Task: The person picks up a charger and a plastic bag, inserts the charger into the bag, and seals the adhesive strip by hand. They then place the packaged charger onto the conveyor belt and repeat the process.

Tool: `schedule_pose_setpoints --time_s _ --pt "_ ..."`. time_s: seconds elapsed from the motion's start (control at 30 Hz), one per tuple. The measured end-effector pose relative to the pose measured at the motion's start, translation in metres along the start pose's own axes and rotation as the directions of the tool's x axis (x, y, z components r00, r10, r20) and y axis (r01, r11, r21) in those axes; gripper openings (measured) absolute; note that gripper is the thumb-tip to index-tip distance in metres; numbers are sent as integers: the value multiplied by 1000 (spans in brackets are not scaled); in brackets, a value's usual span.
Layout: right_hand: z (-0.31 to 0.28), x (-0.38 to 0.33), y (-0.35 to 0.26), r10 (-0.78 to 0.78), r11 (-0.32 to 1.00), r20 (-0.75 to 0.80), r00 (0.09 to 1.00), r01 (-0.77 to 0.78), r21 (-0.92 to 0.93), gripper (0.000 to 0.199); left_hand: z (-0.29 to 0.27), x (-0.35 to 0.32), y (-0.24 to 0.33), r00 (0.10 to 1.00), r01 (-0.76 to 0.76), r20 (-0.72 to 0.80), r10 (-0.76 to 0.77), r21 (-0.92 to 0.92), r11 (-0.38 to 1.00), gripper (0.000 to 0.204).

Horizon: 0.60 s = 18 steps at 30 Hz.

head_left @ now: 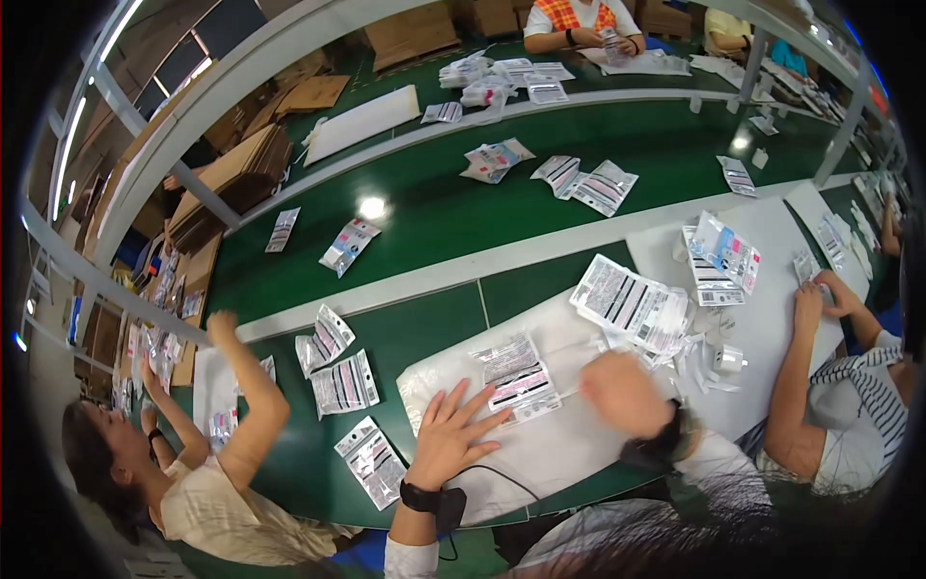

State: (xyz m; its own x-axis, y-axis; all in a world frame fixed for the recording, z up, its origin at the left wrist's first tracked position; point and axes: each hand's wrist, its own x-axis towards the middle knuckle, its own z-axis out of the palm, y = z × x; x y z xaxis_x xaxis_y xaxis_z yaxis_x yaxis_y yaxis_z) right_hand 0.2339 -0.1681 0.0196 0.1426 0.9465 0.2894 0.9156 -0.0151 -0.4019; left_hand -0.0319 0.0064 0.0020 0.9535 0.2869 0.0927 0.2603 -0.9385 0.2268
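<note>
My left hand [451,434] lies flat with fingers spread, its fingertips on the lower left of a silver printed pouch [526,386]. The pouch rests on a white sheet [444,386] on the green bench. To its right is my right hand [622,391], curled like a fist and blurred by motion; anything inside it is hidden. Just beyond that hand, a stack of similar pouches [632,299] is fanned out. A white roll [728,359] and loose clear-white strips [696,365] lie to its right. More pouches [371,463] lie left of my left hand.
A green conveyor [415,232] with scattered pouches runs beyond a pale rail [453,275]. One co-worker [222,463] sits close on the left, another [820,405] on the right. A black cable [502,473] loops near my left wrist. Metal posts [207,193] stand over the bench.
</note>
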Motion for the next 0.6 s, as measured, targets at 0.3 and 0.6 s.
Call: schedule_pose_setpoints --time_s 0.3,0.6 --pt "-23 30 10 -222 967 -182 958 241 86 29 6 3 -4 999 40 -19 -43 -169 985 68" --pt "20 39 36 -270 958 124 955 254 130 48 -1 8 3 999 34 -35 -36 -73 997 62"
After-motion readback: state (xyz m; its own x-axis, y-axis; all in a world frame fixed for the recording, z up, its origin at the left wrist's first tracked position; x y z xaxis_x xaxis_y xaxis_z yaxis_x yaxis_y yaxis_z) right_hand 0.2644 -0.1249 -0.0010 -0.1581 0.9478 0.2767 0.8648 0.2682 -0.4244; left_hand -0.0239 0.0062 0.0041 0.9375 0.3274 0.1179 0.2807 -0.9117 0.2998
